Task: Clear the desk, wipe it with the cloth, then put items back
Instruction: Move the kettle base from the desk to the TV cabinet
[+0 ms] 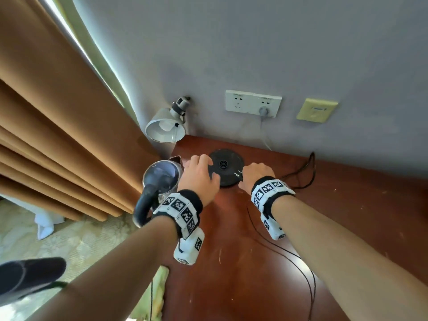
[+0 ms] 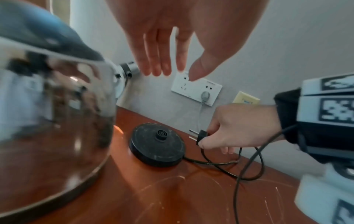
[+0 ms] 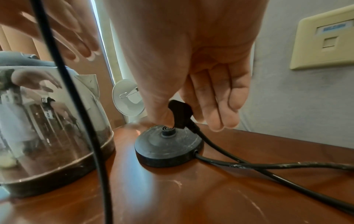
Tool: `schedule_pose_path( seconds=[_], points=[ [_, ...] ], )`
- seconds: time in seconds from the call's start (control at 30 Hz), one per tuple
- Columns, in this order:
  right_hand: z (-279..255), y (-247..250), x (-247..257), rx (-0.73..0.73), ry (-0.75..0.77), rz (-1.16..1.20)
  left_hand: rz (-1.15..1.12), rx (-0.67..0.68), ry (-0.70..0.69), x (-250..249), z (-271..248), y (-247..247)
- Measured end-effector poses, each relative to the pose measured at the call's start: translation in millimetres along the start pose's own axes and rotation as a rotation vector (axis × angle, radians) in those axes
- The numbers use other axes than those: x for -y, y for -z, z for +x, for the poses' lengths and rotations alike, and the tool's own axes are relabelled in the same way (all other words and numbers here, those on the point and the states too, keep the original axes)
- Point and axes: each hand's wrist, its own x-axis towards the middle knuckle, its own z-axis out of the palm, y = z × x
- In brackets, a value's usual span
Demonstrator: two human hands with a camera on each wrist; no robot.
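The desk [image 1: 301,228], reddish-brown and scuffed with pale scratches, runs along a grey wall [image 1: 254,54]. At its left edge hangs a tan curtain [image 1: 46,135], with a white lamp [image 1: 165,128] fixed to the wall in the corner. A steel kettle [image 1: 161,177] with a dark handle stands at the desk's left end, off its base [image 1: 225,166]. The left hand [image 1: 201,176] hovers between kettle and base, fingers straight and a little spread, thumb apart, gripping nothing; whether it touches the base I cannot tell. The round black base sits near the wall, its centre connector bare. Just right of it, the right hand [image 1: 256,174] pinches the black plug [image 2: 202,135] between thumb and curled fingers, prongs pointing at the base. The cord [image 1: 303,174] loops over the desk behind that wrist. On the wall above, a white double socket [image 1: 253,103] has a grey plug in its right half; its small print is too blurred to read. Further right is a cream data plate [image 1: 316,110] with a blue label, also unreadable.
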Motion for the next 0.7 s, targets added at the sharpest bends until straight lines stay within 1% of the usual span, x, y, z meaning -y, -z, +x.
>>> schedule_pose_path(
  seconds=[0.07, 0.13, 0.27, 0.37, 0.43, 0.53, 0.63, 0.7],
  points=[
    [0, -4, -12, 0.010, 0.019, -0.031, 0.036, 0.121, 0.065, -10, 18, -22],
    [4, -10, -23, -0.003, 0.032, -0.048, 0.083, 0.212, 0.113, -15, 36, -41],
    [23, -25, -35, -0.056, 0.071, -0.019, 0.098, 0.313, 0.248, -11, 72, -74],
    [39, -37, -38, -0.076, 0.107, 0.029, 0.089, 0.333, 0.344, -2, 94, -91],
    [48, -43, -37, -0.092, 0.095, 0.089, 0.073, 0.343, 0.408, 5, 104, -101],
    [62, -50, -35, -0.117, 0.009, 0.264, 0.033, 0.308, 0.500, 14, 111, -113],
    [74, -51, -35, -0.066, -0.076, 0.445, -0.006, 0.238, 0.562, 19, 115, -122],
    [82, -51, -36, -0.066, -0.108, 0.521, -0.020, 0.222, 0.591, 21, 117, -125]
  ],
)
